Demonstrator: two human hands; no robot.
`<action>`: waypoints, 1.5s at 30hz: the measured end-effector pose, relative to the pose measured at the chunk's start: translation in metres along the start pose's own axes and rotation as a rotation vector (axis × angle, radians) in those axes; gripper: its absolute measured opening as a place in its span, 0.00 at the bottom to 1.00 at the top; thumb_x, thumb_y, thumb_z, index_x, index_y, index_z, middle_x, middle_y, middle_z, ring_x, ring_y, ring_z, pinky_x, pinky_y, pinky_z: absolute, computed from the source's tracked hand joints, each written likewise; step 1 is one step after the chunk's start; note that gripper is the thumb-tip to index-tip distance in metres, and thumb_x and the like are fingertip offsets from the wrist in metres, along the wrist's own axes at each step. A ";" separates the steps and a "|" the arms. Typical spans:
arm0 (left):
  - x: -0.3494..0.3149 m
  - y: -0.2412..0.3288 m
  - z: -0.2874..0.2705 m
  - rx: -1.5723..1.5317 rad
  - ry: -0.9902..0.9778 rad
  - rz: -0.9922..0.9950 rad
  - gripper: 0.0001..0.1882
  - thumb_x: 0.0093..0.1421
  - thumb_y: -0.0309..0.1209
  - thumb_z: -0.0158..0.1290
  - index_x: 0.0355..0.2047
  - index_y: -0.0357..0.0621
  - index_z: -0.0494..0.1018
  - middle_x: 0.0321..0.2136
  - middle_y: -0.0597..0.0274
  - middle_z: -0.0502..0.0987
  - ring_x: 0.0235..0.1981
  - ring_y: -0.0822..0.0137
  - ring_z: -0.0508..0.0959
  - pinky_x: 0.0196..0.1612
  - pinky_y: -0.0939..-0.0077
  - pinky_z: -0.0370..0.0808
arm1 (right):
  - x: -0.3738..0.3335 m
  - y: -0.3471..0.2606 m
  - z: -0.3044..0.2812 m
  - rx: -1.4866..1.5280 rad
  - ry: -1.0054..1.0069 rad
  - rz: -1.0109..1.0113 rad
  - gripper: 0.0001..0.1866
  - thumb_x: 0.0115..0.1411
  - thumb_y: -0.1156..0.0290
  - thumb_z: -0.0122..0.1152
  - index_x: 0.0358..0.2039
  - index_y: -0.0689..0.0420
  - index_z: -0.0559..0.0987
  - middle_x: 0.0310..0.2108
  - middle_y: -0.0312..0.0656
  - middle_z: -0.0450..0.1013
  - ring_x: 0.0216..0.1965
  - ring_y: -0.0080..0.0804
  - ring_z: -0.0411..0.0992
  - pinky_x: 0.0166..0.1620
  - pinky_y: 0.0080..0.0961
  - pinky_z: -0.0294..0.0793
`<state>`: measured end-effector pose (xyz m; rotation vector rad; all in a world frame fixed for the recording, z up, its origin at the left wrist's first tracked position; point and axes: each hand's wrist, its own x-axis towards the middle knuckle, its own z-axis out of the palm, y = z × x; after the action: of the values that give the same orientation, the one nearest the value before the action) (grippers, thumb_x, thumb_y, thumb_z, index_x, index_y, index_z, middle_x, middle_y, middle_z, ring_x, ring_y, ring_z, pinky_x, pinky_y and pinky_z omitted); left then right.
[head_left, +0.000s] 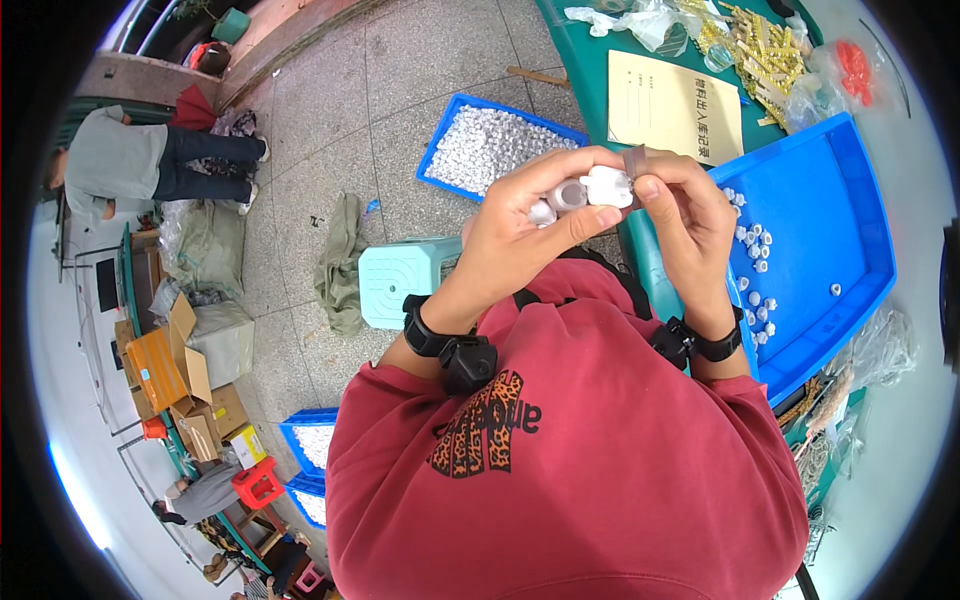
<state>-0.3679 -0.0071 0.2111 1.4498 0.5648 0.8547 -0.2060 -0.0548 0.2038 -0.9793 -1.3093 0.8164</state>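
Observation:
My left hand (535,212) is curled around several small white plastic parts, with one white part (608,187) at its fingertips and a translucent round-ended one (568,195) beside it. My right hand (692,210) meets it from the other side, thumb and forefinger pinched on a short greyish translucent strip (635,165). That strip touches or overlaps the edge of the front white part; exactly how they join is hidden by the fingers. Both hands are raised in front of my chest. Right of them, a blue tray (830,200) holds scattered small white parts (757,245).
A blue crate (440,155) full of white pieces sits beyond my left hand. A pale green stool (395,285) stands to the left. The green table (590,60) carries a paper folder (670,105) and gold strips (765,60). A person (120,160) bends over at far left.

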 end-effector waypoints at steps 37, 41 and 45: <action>0.018 -0.017 -0.018 -0.004 0.075 -0.036 0.22 0.48 0.24 0.59 0.46 0.42 0.71 0.30 0.68 0.72 0.22 0.83 0.64 0.23 0.90 0.60 | 0.010 0.015 -0.002 0.180 0.069 0.029 0.05 0.60 0.76 0.49 0.33 0.65 0.71 0.39 0.44 0.69 0.33 0.19 0.65 0.35 0.16 0.65; 0.019 -0.002 -0.017 0.087 0.038 0.055 0.17 0.47 0.21 0.59 0.40 0.36 0.74 0.38 0.59 0.73 0.36 0.73 0.73 0.36 0.82 0.71 | 0.017 0.011 -0.002 0.150 0.000 0.007 0.05 0.59 0.76 0.50 0.33 0.65 0.72 0.38 0.43 0.70 0.34 0.20 0.66 0.36 0.16 0.66; 0.019 0.001 -0.016 0.100 0.032 0.050 0.16 0.47 0.21 0.58 0.39 0.36 0.74 0.38 0.58 0.73 0.37 0.72 0.73 0.37 0.82 0.71 | 0.020 0.007 -0.004 0.148 -0.045 0.041 0.05 0.59 0.77 0.50 0.33 0.65 0.73 0.38 0.43 0.70 0.35 0.21 0.66 0.38 0.17 0.66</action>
<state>-0.3695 0.0178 0.2135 1.5486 0.6042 0.9014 -0.1997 -0.0343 0.2050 -0.8770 -1.2515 0.9586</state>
